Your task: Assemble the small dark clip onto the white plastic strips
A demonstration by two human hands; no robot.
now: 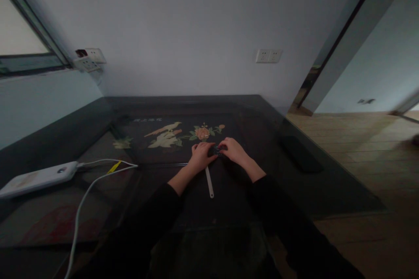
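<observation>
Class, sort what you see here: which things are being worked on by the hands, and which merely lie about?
In hand: left hand, right hand, small dark object, white strip.
Lying about: power bank, white cable, black phone.

A dark, glossy table top (294,192), seemingly glass laid over lacquered wood inlaid with a bird and flowers, is seen at the centre of the frame. A small dark object (215,150) of unclear material is pinched between the left hand (200,157) and right hand (234,150). A smooth white strip (209,182), a matt white plastic power bank (37,178) at left, and a matt black slab (301,153) at right are shown. Matt painted walls and satin wood flooring (366,139) are pictured.
</observation>
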